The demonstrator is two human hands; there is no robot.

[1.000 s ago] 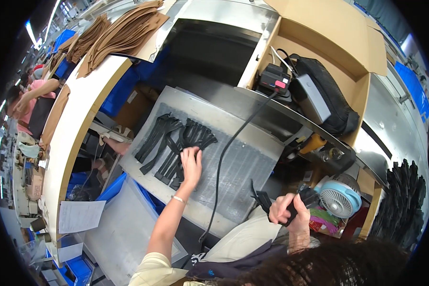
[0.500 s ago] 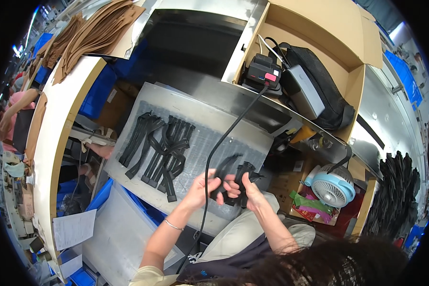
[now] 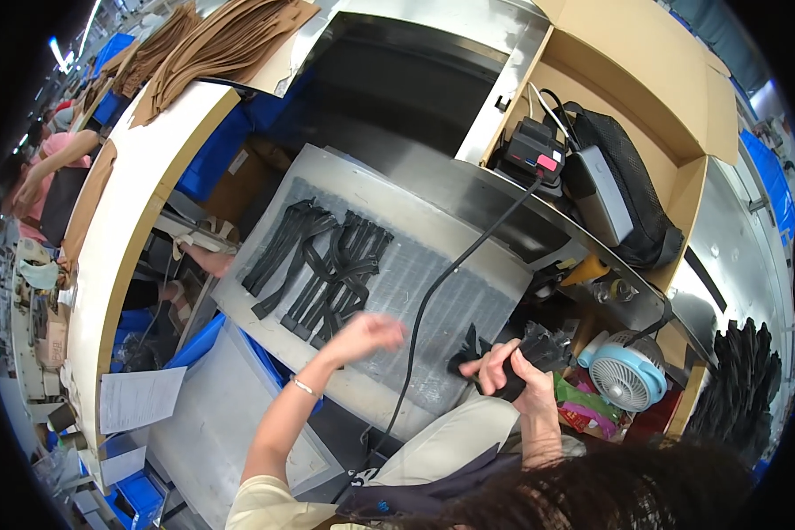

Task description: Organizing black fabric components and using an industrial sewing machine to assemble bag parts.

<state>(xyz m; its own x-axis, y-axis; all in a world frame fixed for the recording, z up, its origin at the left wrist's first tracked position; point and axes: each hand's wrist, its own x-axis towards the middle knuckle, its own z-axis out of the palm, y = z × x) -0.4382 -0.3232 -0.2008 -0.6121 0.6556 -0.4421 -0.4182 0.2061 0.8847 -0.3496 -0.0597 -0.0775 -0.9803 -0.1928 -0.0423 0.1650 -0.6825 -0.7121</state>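
Both hands have drawn apart since half a second ago, when they met over the lap; from the head view, I see the left hand [image 3: 367, 337] now on the left of the black cable [image 3: 455, 265], near the lower ends of the black strips [image 3: 327, 265]. Its fingers are curled and blurred, and I cannot tell whether they pinch anything. Those strips lie on the left part of a flat grey board [image 3: 455, 327], some side by side, a few crossing over the others.

On the other side of the cable, the right hand [image 3: 526, 380] has its fingers closed around a bundle of black strips [image 3: 543, 344], loose ends poking out.

Just beside that hand stands a small blue fan [image 3: 627, 378]. Beyond, an open cardboard box [image 3: 693, 203] rests on the metal desk [image 3: 751, 238], with a black mesh pouch [image 3: 632, 190] inside. Brown pieces [image 3: 230, 44] are heaped at the far left.
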